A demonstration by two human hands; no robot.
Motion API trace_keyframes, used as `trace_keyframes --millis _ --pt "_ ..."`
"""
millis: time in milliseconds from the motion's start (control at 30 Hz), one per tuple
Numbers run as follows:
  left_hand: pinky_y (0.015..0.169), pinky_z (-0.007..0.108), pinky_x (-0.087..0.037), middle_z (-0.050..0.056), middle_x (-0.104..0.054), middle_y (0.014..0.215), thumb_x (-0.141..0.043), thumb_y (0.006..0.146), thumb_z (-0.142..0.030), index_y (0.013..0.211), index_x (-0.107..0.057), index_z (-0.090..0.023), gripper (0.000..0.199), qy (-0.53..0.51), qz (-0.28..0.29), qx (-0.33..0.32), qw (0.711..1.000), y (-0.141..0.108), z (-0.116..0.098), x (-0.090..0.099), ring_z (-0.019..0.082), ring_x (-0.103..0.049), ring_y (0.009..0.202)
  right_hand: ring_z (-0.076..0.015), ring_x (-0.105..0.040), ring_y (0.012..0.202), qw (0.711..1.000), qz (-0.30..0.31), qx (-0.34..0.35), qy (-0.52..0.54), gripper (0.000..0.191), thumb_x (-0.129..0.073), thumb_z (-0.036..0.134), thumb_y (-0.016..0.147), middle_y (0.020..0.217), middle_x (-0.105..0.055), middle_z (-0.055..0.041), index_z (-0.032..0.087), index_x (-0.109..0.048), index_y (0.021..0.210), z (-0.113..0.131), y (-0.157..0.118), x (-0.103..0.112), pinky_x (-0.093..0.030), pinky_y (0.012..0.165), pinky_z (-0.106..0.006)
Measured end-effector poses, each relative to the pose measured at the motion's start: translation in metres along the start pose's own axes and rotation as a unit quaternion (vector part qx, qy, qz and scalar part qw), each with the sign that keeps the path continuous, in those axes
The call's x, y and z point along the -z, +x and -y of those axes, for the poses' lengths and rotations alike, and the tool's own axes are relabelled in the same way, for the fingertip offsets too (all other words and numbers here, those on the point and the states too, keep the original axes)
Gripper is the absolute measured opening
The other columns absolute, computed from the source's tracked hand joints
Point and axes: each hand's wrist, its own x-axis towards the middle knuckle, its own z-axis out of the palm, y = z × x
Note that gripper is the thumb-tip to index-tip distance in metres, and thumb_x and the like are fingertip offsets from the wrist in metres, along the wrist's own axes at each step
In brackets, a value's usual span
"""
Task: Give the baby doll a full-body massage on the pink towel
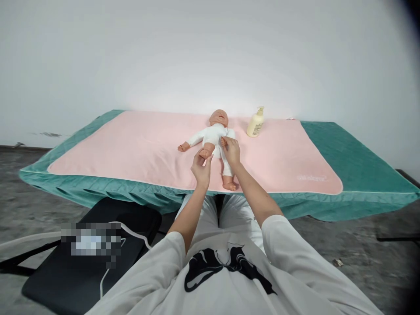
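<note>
A baby doll (215,133) in white clothing lies on its back on a pink mat (154,140), its head toward the wall. My left hand (201,168) is closed round the doll's foot on the left, with that leg bent up over the body. My right hand (231,151) is closed at the doll's small hand on the right, beside its hip. The doll's other leg stretches toward the mat's front edge, and its other arm reaches out to the left.
A cream pump bottle (255,123) stands on the mat to the right of the doll. Green cloth (354,153) covers the table under the mat. At the lower left is a black chair (59,275) with a cable and a blurred item on it.
</note>
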Motion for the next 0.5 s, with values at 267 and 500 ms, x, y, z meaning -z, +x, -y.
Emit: trace_keyframes --millis 267,500 --pt "0.099 0.037 -0.054 0.010 -0.072 0.113 -0.077 0.075 -0.023 0.113 -0.064 -0.013 0.041 0.004 0.007 -0.006 1.000 0.017 0.007 -0.016 0.022 -0.069 0.106 -0.0220 -0.053 0.121 0.999 0.048 0.003 -0.020 0.035 -0.046 0.023 0.097 0.130 -0.065 -0.0127 0.014 -0.063 0.126 0.002 -0.002 0.000 -0.039 0.111 -0.039" --pt "0.100 0.040 -0.054 0.011 -0.072 0.113 -0.078 0.074 -0.022 0.116 -0.065 -0.012 0.045 -0.004 0.014 0.008 1.000 0.017 0.008 -0.014 0.023 -0.070 0.106 -0.0221 -0.053 0.121 0.998 0.054 0.000 -0.021 0.035 -0.048 0.018 0.094 0.129 -0.064 -0.0133 0.013 -0.063 0.126 0.004 -0.002 0.003 -0.039 0.111 -0.038"
